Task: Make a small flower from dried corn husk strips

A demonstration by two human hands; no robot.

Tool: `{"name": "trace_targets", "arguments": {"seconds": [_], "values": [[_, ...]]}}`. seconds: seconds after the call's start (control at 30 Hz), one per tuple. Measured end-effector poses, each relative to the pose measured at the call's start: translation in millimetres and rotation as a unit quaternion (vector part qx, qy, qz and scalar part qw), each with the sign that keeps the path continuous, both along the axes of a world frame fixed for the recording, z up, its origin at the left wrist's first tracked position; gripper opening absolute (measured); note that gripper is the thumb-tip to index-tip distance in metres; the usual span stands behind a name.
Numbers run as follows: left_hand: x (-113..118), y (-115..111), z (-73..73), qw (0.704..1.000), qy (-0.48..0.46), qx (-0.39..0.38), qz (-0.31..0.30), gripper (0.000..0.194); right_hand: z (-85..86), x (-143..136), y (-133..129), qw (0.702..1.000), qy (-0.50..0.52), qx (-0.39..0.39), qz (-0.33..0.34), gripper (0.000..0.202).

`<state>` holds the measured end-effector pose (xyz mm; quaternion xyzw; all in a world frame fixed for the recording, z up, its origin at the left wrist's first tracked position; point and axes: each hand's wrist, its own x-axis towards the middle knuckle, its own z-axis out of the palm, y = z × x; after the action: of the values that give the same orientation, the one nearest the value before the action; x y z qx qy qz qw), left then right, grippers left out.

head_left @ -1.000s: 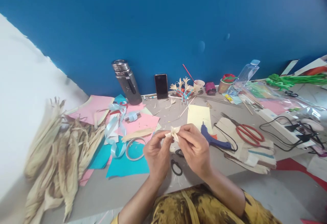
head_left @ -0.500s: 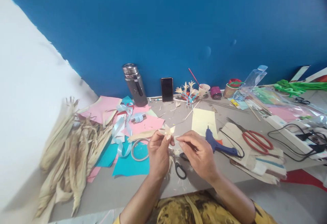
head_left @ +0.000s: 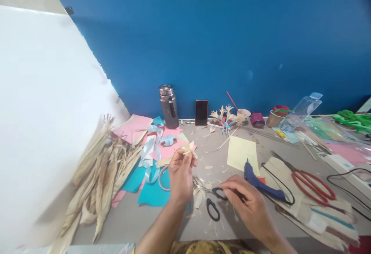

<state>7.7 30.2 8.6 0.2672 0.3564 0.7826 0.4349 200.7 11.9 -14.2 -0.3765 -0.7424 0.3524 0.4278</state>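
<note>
My left hand (head_left: 182, 173) pinches a small cream flower (head_left: 189, 149), which looks made of corn husk, upright between thumb and fingers. Lower on the right, my right hand (head_left: 246, 202) has its thumb and forefinger drawn together at the upper loop of the black-handled scissors (head_left: 213, 210). Whether the fingertips grip that loop or only lie over it, I cannot make out. The scissors rest on the table, blades toward my left wrist, among husk scraps (head_left: 198, 200). A blue glue gun (head_left: 262, 184) lies just beyond my right hand.
Dried husks (head_left: 98, 184) are heaped at left beside coloured paper (head_left: 153, 196) and light-blue ribbon (head_left: 149, 161). Along the wall stand a flask (head_left: 169, 109), a phone (head_left: 201, 113), husk flowers (head_left: 223, 116) and a paper cup (head_left: 243, 116). Red-handled scissors (head_left: 313, 186) lie at right.
My right hand has moved away from the flower, down and right to the scissors' loop. My left hand still holds the flower. The whole view has shifted.
</note>
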Motion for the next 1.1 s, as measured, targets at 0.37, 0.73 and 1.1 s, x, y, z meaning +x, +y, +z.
{"name": "trace_targets", "arguments": {"seconds": [0.37,0.73,1.1], "values": [[5,3,10.7,0.995,-0.070,-0.026,-0.072,0.026,-8.0,-6,-2,0.998,-0.016,-0.030,0.053,0.019],[6,2,16.8,0.976,-0.135,0.001,-0.173,0.025,-10.9,-5,3,0.997,-0.026,-0.026,0.069,0.020],[12,-3,19.6,0.978,-0.076,0.038,-0.190,0.022,-11.3,-5,-1,0.997,-0.019,-0.023,0.078,0.020]]}}
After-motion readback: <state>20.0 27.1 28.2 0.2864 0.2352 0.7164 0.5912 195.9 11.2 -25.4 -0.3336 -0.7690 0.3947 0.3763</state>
